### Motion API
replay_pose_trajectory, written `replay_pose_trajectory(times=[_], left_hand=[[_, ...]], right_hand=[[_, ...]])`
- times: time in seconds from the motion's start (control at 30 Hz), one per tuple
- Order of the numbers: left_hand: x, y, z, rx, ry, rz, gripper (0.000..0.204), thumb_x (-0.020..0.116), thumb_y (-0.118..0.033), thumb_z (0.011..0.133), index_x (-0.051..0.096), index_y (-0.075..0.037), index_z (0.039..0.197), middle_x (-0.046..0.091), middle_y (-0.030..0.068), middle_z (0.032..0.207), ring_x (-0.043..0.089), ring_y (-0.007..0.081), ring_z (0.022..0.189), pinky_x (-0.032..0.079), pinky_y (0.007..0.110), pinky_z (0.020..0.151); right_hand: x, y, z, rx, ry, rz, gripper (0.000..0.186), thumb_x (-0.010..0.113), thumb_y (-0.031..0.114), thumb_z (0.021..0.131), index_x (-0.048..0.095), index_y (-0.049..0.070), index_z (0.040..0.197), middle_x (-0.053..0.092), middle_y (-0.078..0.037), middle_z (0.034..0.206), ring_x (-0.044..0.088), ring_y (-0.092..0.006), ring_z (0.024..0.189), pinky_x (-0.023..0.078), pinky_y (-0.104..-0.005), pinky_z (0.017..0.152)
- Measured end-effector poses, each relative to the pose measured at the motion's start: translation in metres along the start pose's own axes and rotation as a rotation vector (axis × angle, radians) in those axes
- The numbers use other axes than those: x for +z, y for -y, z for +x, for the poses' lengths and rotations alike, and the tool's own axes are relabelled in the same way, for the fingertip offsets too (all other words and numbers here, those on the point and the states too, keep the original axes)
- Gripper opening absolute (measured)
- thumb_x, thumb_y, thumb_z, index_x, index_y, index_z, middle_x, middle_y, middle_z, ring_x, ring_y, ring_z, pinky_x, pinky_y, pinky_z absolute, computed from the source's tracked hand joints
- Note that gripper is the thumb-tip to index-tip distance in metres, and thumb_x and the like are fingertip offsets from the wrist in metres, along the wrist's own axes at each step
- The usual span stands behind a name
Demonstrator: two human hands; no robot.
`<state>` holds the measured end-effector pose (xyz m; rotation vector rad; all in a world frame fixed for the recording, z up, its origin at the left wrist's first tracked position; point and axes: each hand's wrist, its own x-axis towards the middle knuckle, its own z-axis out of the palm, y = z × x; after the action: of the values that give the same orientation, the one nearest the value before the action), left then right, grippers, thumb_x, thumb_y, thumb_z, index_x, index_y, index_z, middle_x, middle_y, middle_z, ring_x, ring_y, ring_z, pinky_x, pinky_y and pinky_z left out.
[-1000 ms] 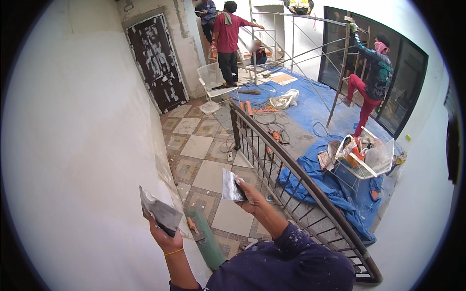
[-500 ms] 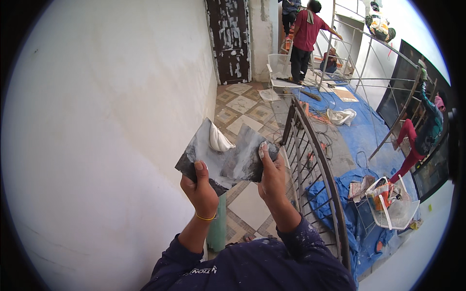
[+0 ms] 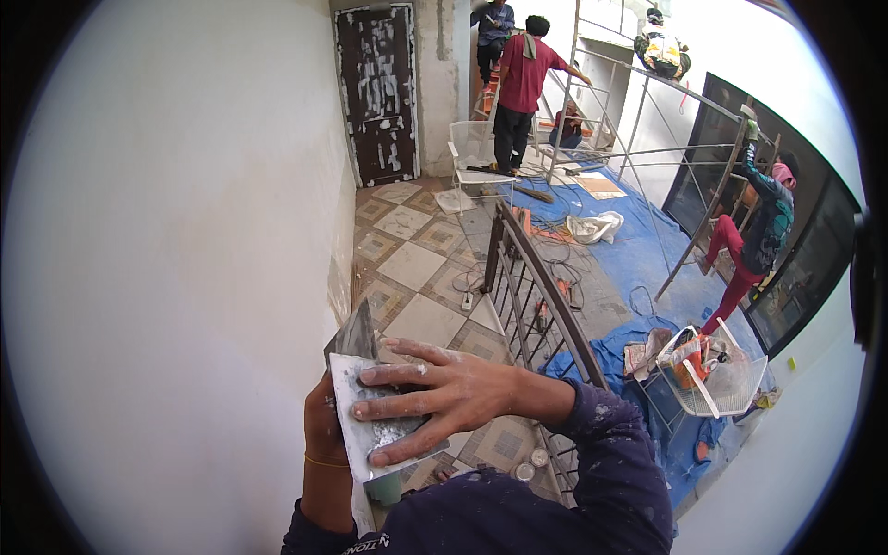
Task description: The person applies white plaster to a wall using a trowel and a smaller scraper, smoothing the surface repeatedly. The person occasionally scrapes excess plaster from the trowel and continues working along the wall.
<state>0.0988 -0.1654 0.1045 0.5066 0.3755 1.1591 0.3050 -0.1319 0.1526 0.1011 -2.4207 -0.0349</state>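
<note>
My left hand grips a thin dark putty blade, its pointed corner showing above. Across it lies a second putty blade, smeared white, held in my right hand. The right fingers are spread over that blade's upper face, and its thumb is out of sight. White putty marks the fingertips. Most of the left fingers are hidden behind the blades. Both hands are close to the white wall on my left.
A dark metal railing runs along my right. Beyond it are blue sheeting, a white wire basket and scaffolding with co-workers around it. Ahead are a white chair and a putty-patched door. Jars stand near the railing.
My right hand has swung left and turned over, laying its blade across the left one. The white lump of putty is now hidden from view. My view has shifted right.
</note>
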Motion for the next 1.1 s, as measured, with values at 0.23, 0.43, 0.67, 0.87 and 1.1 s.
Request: replay_pose_trajectory(times=[0.23, 0.43, 0.67, 0.87, 1.1], left_hand=[[-0.016, 0.002, -0.008, 0.202, -0.189, 0.067, 0.045, 0.042, -0.039, 0.100, 0.048, -0.007, 0.132, 0.059, 0.0123, 0.122, 0.061, 0.0252, 0.106, 0.052, 0.042, 0.086], [-0.070, 0.014, 0.003, 0.578, -0.134, 0.049, 0.052, 0.045, -0.043, 0.099, 0.043, -0.007, 0.136, 0.052, 0.0074, 0.134, 0.052, 0.0247, 0.119, 0.041, 0.043, 0.103], [-0.147, 0.091, 0.016, 0.535, -0.653, 0.188, 0.061, 0.037, -0.056, 0.098, 0.051, -0.003, 0.125, 0.055, 0.0052, 0.117, 0.051, 0.0120, 0.102, 0.038, 0.028, 0.092], [-0.152, 0.086, -0.010, 0.509, -0.820, 0.527, 0.057, 0.034, -0.045, 0.102, 0.042, 0.000, 0.136, 0.051, 0.0093, 0.131, 0.045, 0.0146, 0.122, 0.033, 0.031, 0.106], [-0.078, 0.006, -0.120, 1.062, -1.292, 1.712, 0.039, 0.059, -0.016, 0.093, 0.053, -0.006, 0.131, 0.057, 0.0135, 0.129, 0.052, 0.0272, 0.122, 0.042, 0.038, 0.101]], right_hand=[[0.016, -0.017, -0.053, 0.530, 0.044, -0.316, 0.055, 0.063, 0.019, 0.085, 0.048, 0.029, 0.137, 0.044, -0.009, 0.142, 0.031, -0.0354, 0.138, 0.035, -0.0552, 0.108], [0.089, -0.003, -0.118, 1.332, -0.393, 0.872, 0.029, 0.055, 0.020, 0.097, 0.055, 0.005, 0.122, 0.063, -0.003, 0.097, 0.057, -0.0114, 0.083, 0.046, -0.0259, 0.077], [0.218, 0.018, -0.100, 1.485, -0.501, 1.671, 0.027, 0.050, 0.033, 0.097, 0.057, 0.007, 0.098, 0.055, -0.001, 0.067, 0.051, -0.0120, 0.048, 0.042, -0.0257, 0.044], [0.260, 0.015, -0.099, 1.411, -0.512, 2.039, 0.028, 0.043, 0.039, 0.099, 0.045, 0.014, 0.085, 0.035, 0.003, 0.049, 0.032, -0.0101, 0.034, 0.028, -0.0259, 0.034], [0.280, 0.002, -0.105, 1.660, -0.337, 2.025, 0.027, 0.048, 0.035, 0.098, 0.054, 0.010, 0.091, 0.030, 0.007, 0.054, 0.031, -0.0063, 0.041, 0.026, -0.0207, 0.038]])
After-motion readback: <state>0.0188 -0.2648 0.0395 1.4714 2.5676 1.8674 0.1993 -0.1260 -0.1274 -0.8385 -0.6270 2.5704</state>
